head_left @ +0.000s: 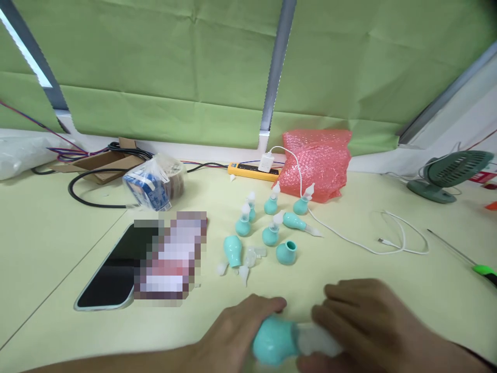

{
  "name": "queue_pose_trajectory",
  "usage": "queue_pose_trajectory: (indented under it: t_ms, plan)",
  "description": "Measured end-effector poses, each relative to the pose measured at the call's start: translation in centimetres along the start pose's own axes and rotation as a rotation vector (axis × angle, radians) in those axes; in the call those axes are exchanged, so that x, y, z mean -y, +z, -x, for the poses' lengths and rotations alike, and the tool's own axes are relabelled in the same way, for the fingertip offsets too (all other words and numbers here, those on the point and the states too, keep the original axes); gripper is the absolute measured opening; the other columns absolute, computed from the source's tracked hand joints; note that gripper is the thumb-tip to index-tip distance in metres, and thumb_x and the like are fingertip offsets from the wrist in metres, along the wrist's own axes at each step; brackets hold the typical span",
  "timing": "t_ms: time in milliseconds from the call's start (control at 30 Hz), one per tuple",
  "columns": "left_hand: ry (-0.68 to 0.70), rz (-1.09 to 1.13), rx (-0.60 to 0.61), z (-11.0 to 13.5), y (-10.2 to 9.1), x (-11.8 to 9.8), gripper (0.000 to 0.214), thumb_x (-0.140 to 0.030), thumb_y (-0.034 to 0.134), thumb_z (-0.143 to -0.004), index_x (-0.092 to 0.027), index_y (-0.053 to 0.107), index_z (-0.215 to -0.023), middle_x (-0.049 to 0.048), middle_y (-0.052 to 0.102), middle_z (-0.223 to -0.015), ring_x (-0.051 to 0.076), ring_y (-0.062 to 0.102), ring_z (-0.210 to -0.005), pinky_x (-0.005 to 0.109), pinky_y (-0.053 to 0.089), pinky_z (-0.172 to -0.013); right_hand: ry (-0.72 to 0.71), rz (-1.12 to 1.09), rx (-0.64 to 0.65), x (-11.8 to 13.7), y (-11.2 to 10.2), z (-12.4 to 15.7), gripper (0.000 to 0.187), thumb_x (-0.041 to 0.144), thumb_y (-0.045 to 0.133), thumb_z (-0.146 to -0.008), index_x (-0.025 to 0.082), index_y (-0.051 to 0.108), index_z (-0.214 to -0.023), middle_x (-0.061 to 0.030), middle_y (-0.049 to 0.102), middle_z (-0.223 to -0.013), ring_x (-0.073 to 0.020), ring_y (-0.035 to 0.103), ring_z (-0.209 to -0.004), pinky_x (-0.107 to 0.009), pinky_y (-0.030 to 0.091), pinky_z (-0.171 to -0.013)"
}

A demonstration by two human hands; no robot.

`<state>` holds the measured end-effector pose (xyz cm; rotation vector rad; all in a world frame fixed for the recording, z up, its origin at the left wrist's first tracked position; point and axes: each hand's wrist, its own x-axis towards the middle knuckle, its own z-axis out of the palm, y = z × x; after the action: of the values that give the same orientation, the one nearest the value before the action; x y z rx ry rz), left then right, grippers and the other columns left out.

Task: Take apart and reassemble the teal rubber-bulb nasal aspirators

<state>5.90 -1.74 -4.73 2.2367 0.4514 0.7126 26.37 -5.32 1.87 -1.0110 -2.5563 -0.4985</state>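
My left hand (236, 331) is closed round a teal rubber bulb (274, 339) at the bottom of the view. Pressed against the bulb's mouth is a clear white tip (316, 342), and my right hand (361, 321) has its fingers curled over that tip. Both hands are blurred by motion. Further back on the table stand several assembled teal bulbs with white tips (272, 204), one lying on its side (295, 223), plus two bare bulbs (233, 250) (286, 252) and loose clear tips (250, 257).
A phone (111, 269) lies at the left beside a blurred-out package. Behind are a bagged blue item (153, 184), a cardboard piece, black cables, a yellow power strip (252, 171), pink bubble wrap (316, 163), a white charging cable (388, 241), a green fan (450, 173) and a green-handled tool (483, 270).
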Motion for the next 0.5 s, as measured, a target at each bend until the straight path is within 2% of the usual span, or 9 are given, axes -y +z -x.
queue_pose_trajectory:
  t_ms: [67,100,133,200,300,367,433,500]
  plan:
    - [-0.169,0.111,0.072,-0.2,0.2,-0.3,0.033,-0.033,0.054,-0.074,-0.015,0.050,-0.101,0.0075,0.058,-0.085,0.018,0.055,-0.076,0.024,0.044,-0.068,-0.069,-0.010,-0.061,1.0,1.6,-0.9,0.042,0.035,0.040,-0.084,0.018,0.040,-0.046,0.0031,0.038,-0.036,-0.0091,0.032,-0.035,-0.026,0.020,-0.039]
    - [-0.245,0.152,0.101,-0.4,0.3,-0.3,0.023,-0.031,0.054,-0.073,-0.014,0.054,-0.087,0.0041,0.056,-0.073,0.016,0.053,-0.066,0.022,0.043,-0.060,-0.085,-0.027,-0.075,1.2,2.4,-1.1,0.042,0.032,0.038,-0.085,0.017,0.040,-0.045,0.0029,0.037,-0.036,-0.0090,0.030,-0.035,-0.026,0.018,-0.039]
    - [-0.299,0.188,0.128,-0.5,0.3,-0.2,0.016,-0.030,0.053,-0.073,-0.014,0.054,-0.076,0.0010,0.050,-0.064,0.013,0.048,-0.058,0.020,0.040,-0.054,-0.073,-0.058,-0.086,1.2,2.9,-1.1,0.042,0.030,0.037,-0.085,0.017,0.040,-0.045,0.0029,0.036,-0.037,-0.0088,0.028,-0.035,-0.027,0.017,-0.039]
    - [-0.339,0.248,0.160,-0.8,0.1,0.0,0.015,-0.027,0.051,-0.073,-0.014,0.049,-0.066,-0.0028,0.039,-0.056,0.010,0.040,-0.052,0.019,0.034,-0.047,0.001,-0.241,0.016,0.9,3.7,-1.0,0.040,0.029,0.034,-0.085,0.017,0.040,-0.047,0.0042,0.034,-0.039,-0.0078,0.025,-0.037,-0.025,0.017,-0.040]
    - [-0.294,0.278,0.142,-0.9,-0.2,0.2,0.011,-0.024,0.051,-0.073,-0.015,0.048,-0.068,-0.0030,0.040,-0.060,0.009,0.039,-0.054,0.019,0.034,-0.051,0.317,-0.721,0.308,-0.1,4.2,-0.9,0.044,0.033,0.024,-0.089,0.017,0.032,-0.049,0.0063,0.027,-0.041,-0.0060,0.022,-0.038,-0.021,0.019,-0.038]
    - [-0.273,0.266,0.073,-0.7,-0.3,0.5,0.009,-0.025,0.052,-0.074,-0.015,0.051,-0.075,-0.0011,0.046,-0.066,0.011,0.042,-0.059,0.020,0.036,-0.057,0.559,-0.955,0.387,-0.8,4.5,-1.1,0.048,0.037,0.012,-0.090,0.018,0.028,-0.049,0.0066,0.023,-0.041,-0.0054,0.021,-0.035,-0.019,0.020,-0.035]
    - [-0.296,0.282,-0.029,-0.4,-0.1,0.9,0.020,-0.029,0.053,-0.073,-0.017,0.052,-0.088,0.0007,0.050,-0.072,0.013,0.045,-0.064,0.021,0.038,-0.060,0.642,-0.916,0.343,-1.3,4.9,-1.3,0.050,0.038,0.007,-0.090,0.018,0.027,-0.048,0.0064,0.021,-0.041,-0.0057,0.022,-0.034,-0.019,0.021,-0.036]
    - [-0.349,0.308,-0.127,-0.1,0.2,1.2,0.031,-0.035,0.054,-0.073,-0.018,0.050,-0.099,0.0021,0.052,-0.078,0.014,0.047,-0.068,0.021,0.039,-0.061,0.579,-0.725,0.286,-1.6,5.5,-1.4,0.047,0.038,0.016,-0.090,0.018,0.033,-0.051,0.0056,0.026,-0.043,-0.0067,0.026,-0.038,-0.020,0.022,-0.039]
